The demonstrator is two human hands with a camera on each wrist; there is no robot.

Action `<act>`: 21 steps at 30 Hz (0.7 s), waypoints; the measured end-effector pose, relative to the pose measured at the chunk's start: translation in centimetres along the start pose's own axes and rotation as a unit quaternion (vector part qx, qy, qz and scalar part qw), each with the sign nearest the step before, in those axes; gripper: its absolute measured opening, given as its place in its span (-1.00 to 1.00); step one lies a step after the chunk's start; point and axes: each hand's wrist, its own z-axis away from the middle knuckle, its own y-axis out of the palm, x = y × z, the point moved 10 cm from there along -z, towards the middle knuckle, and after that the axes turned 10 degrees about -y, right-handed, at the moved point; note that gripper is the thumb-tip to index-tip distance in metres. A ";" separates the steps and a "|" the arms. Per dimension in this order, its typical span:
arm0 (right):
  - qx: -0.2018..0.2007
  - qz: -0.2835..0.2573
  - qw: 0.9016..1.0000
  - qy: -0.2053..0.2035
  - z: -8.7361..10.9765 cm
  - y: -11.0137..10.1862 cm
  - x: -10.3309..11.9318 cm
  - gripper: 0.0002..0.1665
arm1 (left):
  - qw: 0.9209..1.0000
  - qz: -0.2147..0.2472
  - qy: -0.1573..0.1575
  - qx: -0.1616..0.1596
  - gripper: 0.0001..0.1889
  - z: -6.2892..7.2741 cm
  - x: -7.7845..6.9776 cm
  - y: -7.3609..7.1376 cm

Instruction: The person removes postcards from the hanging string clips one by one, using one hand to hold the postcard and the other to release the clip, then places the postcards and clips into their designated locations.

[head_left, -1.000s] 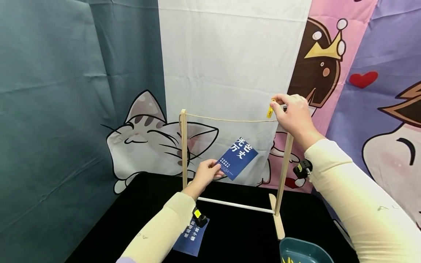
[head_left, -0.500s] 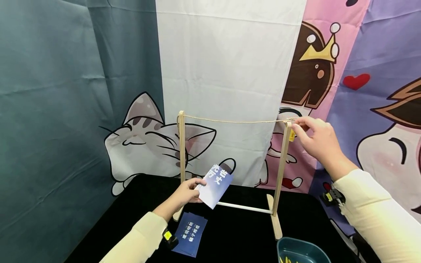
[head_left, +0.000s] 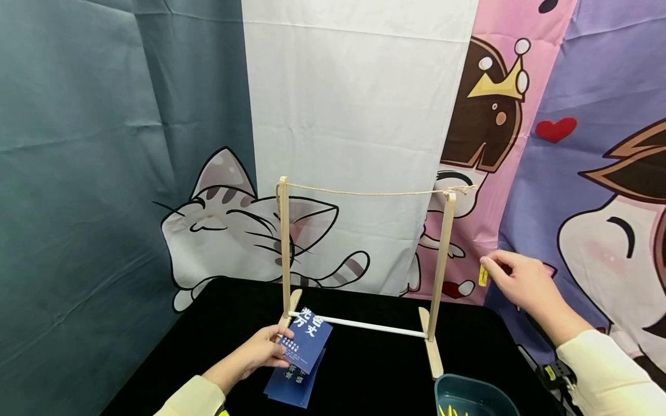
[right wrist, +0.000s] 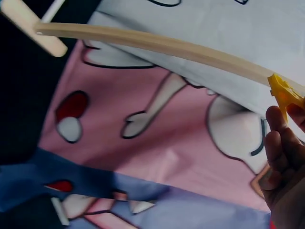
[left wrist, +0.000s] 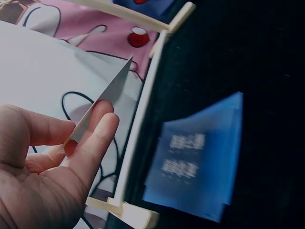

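Note:
My left hand [head_left: 260, 351] pinches a dark blue card [head_left: 308, 341] with white characters by its left edge. In the head view this card overlaps more blue cards [head_left: 288, 391] lying on the black table. Seen edge-on in the left wrist view, the held card [left wrist: 112, 90] sits between thumb and fingers. My right hand [head_left: 528, 284] is raised to the right of a wooden frame [head_left: 446, 257] and pinches a small yellow clothespin [head_left: 483, 275]. The clothespin [right wrist: 284, 91] shows at the fingertips in the right wrist view. A thin string [head_left: 359, 192] spans the frame's two posts, with nothing hanging on it.
A teal bin [head_left: 470, 386] with several yellow clothespins stands at the front right of the black table [head_left: 374, 370]. A white bar [head_left: 372, 327] joins the frame's feet low down. Printed cloth [head_left: 354, 104] hangs behind.
My left hand has carried the card down and left toward the cards on the table. My right hand has moved from the string down and to the right with the clothespin.

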 end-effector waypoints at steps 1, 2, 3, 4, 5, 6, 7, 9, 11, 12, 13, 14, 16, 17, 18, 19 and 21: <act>0.003 -0.001 1.000 0.003 0.7 0.4 -0.2 -0.74 | 1.000 -0.001 -0.003 0.000 -0.59 0.1 0.4 -0.1; 0.006 -0.003 1.000 0.006 1.4 0.8 -0.4 -0.74 | 1.000 -0.002 -0.006 0.000 -0.59 0.3 0.9 -0.2; 0.011 -0.003 1.000 0.011 2.0 1.1 -0.6 -0.75 | 1.000 -0.003 -0.010 -0.001 -0.59 0.4 1.3 -0.2; 0.021 -0.005 1.000 0.015 2.6 1.6 -0.7 -0.75 | 1.000 -0.005 -0.012 0.001 -0.59 0.5 1.6 -0.2; 0.032 -0.008 0.999 0.021 3.3 2.1 -0.8 -0.73 | 1.000 -0.005 -0.015 0.003 -0.59 0.6 2.0 -0.2; 0.048 -0.012 0.998 0.032 3.9 2.7 -1.0 -0.72 | 1.000 -0.005 -0.015 0.006 -0.60 0.7 2.4 -0.1; 0.067 -0.017 0.997 0.041 4.6 3.4 -1.1 -0.70 | 1.000 -0.007 -0.016 0.009 -0.60 0.9 2.8 -0.1; 0.112 -0.024 0.992 0.058 6.1 5.0 -1.3 -0.66 | 1.000 -0.013 -0.015 0.016 -0.60 1.1 3.6 0.1; 0.159 -0.029 0.984 0.071 7.7 6.7 -1.6 -0.63 | 0.999 -0.026 -0.010 0.022 -0.63 1.4 4.3 0.4; 0.182 -0.031 0.980 0.078 8.5 7.5 -1.7 -0.63 | 0.999 -0.039 -0.006 0.021 -0.64 1.5 4.6 0.5; 0.202 -0.033 0.975 0.083 9.2 8.1 -1.8 -0.63 | 0.998 -0.057 0.003 0.021 -0.66 1.5 4.8 0.6; 0.218 -0.035 0.971 0.089 9.8 8.6 -1.9 -0.63 | 0.996 -0.082 0.012 0.016 -0.68 1.6 4.8 0.7; 0.239 -0.039 0.965 0.098 10.6 9.2 -2.1 -0.63 | 0.989 -0.145 0.031 0.004 -0.73 1.6 4.9 0.8; 0.243 -0.040 0.964 0.102 10.9 9.4 -2.2 -0.63 | 0.983 -0.179 0.038 -0.004 -0.74 1.6 5.0 0.9; 0.246 -0.041 0.963 0.105 11.1 9.5 -2.3 -0.63 | 0.975 -0.216 0.044 -0.013 -0.76 1.6 5.0 0.9; 0.247 -0.042 0.962 0.107 11.2 9.6 -2.4 -0.63 | 0.966 -0.253 0.054 -0.023 -0.76 1.6 5.0 0.9; 0.250 -0.045 0.961 0.110 11.4 9.7 -2.5 -0.63 | 0.947 -0.316 0.054 -0.035 -0.76 1.5 5.3 1.0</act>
